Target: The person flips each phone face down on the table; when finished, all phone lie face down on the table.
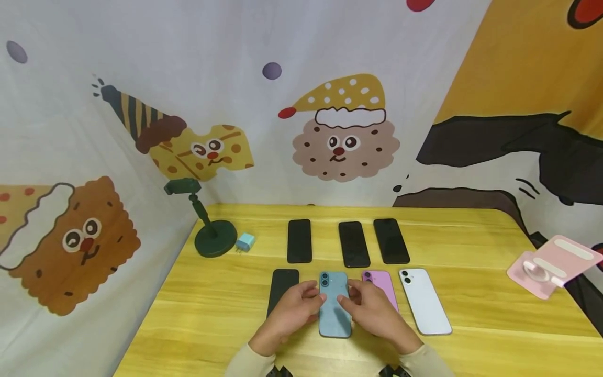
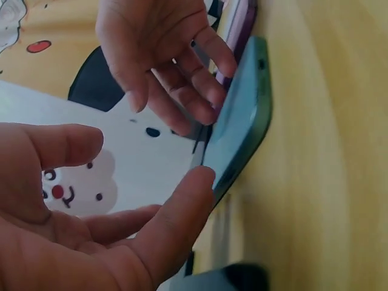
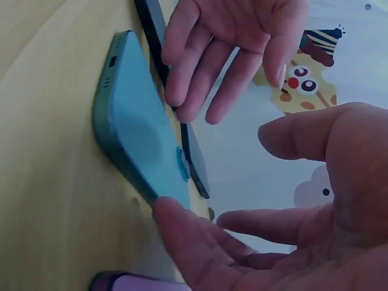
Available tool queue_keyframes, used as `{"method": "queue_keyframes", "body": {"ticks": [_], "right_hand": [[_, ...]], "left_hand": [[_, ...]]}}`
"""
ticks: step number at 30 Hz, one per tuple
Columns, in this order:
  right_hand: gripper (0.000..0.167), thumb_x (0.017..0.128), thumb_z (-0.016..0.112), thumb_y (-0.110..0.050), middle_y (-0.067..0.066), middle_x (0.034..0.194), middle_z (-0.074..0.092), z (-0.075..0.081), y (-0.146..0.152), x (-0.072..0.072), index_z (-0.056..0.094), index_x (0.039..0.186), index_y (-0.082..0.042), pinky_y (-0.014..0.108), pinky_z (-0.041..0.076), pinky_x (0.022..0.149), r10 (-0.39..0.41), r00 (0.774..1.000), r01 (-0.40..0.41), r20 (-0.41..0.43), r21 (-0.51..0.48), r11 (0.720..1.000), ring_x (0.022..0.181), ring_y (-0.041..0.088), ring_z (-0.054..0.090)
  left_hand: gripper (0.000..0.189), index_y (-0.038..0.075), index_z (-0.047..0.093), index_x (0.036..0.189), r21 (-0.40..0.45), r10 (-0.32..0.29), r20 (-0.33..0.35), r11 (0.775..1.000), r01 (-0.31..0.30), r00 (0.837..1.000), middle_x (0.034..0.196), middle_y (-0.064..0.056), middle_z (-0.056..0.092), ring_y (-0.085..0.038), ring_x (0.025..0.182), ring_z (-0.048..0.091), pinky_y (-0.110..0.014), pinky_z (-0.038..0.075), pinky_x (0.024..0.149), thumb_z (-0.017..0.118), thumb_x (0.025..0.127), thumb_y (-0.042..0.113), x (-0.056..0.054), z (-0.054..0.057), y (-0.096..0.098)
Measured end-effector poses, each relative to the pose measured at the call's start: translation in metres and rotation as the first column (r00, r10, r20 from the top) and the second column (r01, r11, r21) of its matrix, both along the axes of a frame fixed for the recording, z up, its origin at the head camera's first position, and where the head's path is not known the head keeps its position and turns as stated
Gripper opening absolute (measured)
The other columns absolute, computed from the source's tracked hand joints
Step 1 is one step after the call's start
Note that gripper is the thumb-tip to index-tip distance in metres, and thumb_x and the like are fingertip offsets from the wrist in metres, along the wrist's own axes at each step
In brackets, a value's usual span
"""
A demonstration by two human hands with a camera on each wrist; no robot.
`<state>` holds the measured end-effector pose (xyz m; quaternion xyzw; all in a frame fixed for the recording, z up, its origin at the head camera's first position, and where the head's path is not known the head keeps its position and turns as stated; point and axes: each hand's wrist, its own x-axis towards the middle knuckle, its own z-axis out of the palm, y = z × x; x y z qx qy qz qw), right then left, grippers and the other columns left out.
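A light-blue phone point(image 1: 335, 317) lies on the table, its back with two camera lenses facing up. My left hand point(image 1: 293, 308) is at its left side and my right hand point(image 1: 375, 310) at its right, fingers loosely bent and thumbs over the back. In the left wrist view, a left fingertip point(image 2: 203, 179) comes right up to the phone's edge. A right fingertip point(image 3: 170, 212) meets the opposite edge in the right wrist view. The left hand partly covers a black phone point(image 1: 282, 285); the right hand partly covers a pink phone point(image 1: 386, 285). Farther right lies a white phone point(image 1: 426, 303).
Behind, three dark phones lie in a row: one on the left point(image 1: 299, 241), one mid-row point(image 1: 354, 244), one on the right point(image 1: 392, 241). A green stand point(image 1: 215, 238) and a blue charger plug point(image 1: 245, 241) occupy the back left. A pink folding stand point(image 1: 542, 269) is far right.
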<state>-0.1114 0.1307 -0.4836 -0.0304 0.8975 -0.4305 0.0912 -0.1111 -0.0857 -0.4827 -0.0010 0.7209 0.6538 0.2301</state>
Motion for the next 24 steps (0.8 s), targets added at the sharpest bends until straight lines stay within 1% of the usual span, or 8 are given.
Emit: {"method": "queue_keyframes", "body": {"ticks": [3, 7, 11, 13, 16, 20, 22, 24], "right_hand": [[0.054, 0.095, 0.079, -0.031, 0.007, 0.111, 0.073, 0.003, -0.003, -0.003, 0.067, 0.137, 0.002, 0.038, 0.058, 0.086, -0.008, 0.998, 0.011, -0.055, 0.049, 0.999, 0.094, 0.011, 0.066], [0.05, 0.096, 0.078, -0.028, 0.007, 0.113, 0.073, 0.003, -0.009, -0.007, 0.068, 0.138, -0.004, 0.037, 0.059, 0.085, -0.011, 0.998, 0.011, -0.067, -0.004, 1.0, 0.092, 0.01, 0.068], [0.046, 0.097, 0.077, -0.026, 0.006, 0.114, 0.073, 0.002, -0.016, -0.01, 0.067, 0.138, -0.006, 0.035, 0.059, 0.084, 0.015, 0.997, -0.021, -0.08, -0.078, 0.997, 0.093, 0.01, 0.069], [0.044, 0.099, 0.076, -0.027, 0.005, 0.115, 0.073, 0.001, -0.021, -0.012, 0.067, 0.138, -0.007, 0.034, 0.059, 0.084, 0.037, 0.996, -0.045, -0.081, -0.103, 0.994, 0.095, 0.011, 0.07], [0.043, 0.102, 0.072, -0.028, 0.003, 0.115, 0.073, -0.001, -0.027, -0.016, 0.067, 0.138, -0.007, 0.033, 0.059, 0.085, 0.079, 0.994, -0.088, -0.071, -0.14, 0.986, 0.099, 0.012, 0.071], [0.047, 0.104, 0.068, -0.033, 0.002, 0.116, 0.073, -0.003, -0.037, -0.02, 0.064, 0.14, -0.003, 0.028, 0.058, 0.085, 0.149, 0.987, -0.157, -0.057, -0.184, 0.97, 0.099, 0.012, 0.071], [0.049, 0.106, 0.066, -0.034, 0.003, 0.116, 0.072, -0.004, -0.042, -0.022, 0.063, 0.141, 0.0, 0.027, 0.058, 0.084, 0.18, 0.982, -0.187, -0.052, -0.209, 0.96, 0.098, 0.013, 0.071], [0.05, 0.107, 0.064, -0.033, 0.006, 0.117, 0.073, -0.005, -0.048, -0.023, 0.061, 0.142, 0.002, 0.028, 0.059, 0.081, 0.208, 0.977, -0.212, -0.041, -0.246, 0.946, 0.099, 0.017, 0.072]], "left_hand": [[0.064, -0.006, 0.045, 0.155, -0.02, -0.003, -0.027, 1.0, 0.002, 1.0, 0.145, -0.022, 0.059, -0.031, 0.126, 0.065, -0.05, 0.061, 0.095, 0.067, 0.105, 0.027, -0.002, 0.004, -0.008], [0.059, -0.004, 0.048, 0.154, -0.026, -0.001, -0.078, 1.0, -0.001, 0.997, 0.14, -0.022, 0.062, -0.031, 0.121, 0.067, -0.046, 0.062, 0.093, 0.065, 0.107, 0.028, -0.005, 0.007, -0.023], [0.057, -0.003, 0.048, 0.154, -0.018, 0.022, -0.127, 1.0, -0.024, 0.992, 0.142, -0.024, 0.06, -0.033, 0.123, 0.066, -0.045, 0.06, 0.097, 0.062, 0.109, 0.029, -0.006, 0.008, -0.038], [0.055, -0.002, 0.05, 0.153, -0.034, 0.041, -0.145, 0.998, -0.047, 0.989, 0.141, -0.024, 0.06, -0.032, 0.124, 0.065, -0.046, 0.059, 0.098, 0.061, 0.109, 0.03, -0.006, 0.008, -0.046], [0.054, 0.001, 0.052, 0.152, -0.071, 0.079, -0.151, 0.993, -0.09, 0.985, 0.142, -0.022, 0.06, -0.032, 0.127, 0.063, -0.049, 0.057, 0.103, 0.062, 0.109, 0.031, -0.006, 0.006, -0.057], [0.052, 0.002, 0.054, 0.151, -0.129, 0.148, -0.156, 0.977, -0.168, 0.977, 0.145, -0.02, 0.06, -0.032, 0.132, 0.059, -0.052, 0.052, 0.11, 0.063, 0.108, 0.03, -0.004, 0.003, -0.071], [0.051, 0.001, 0.055, 0.15, -0.161, 0.179, -0.168, 0.965, -0.206, 0.969, 0.144, -0.02, 0.06, -0.032, 0.132, 0.059, -0.051, 0.052, 0.109, 0.064, 0.108, 0.027, -0.002, 0.001, -0.077], [0.049, -0.001, 0.056, 0.148, -0.188, 0.202, -0.171, 0.954, -0.233, 0.964, 0.142, -0.021, 0.06, -0.033, 0.129, 0.059, -0.049, 0.054, 0.105, 0.064, 0.107, 0.025, -0.001, 0.0, -0.083]]}}
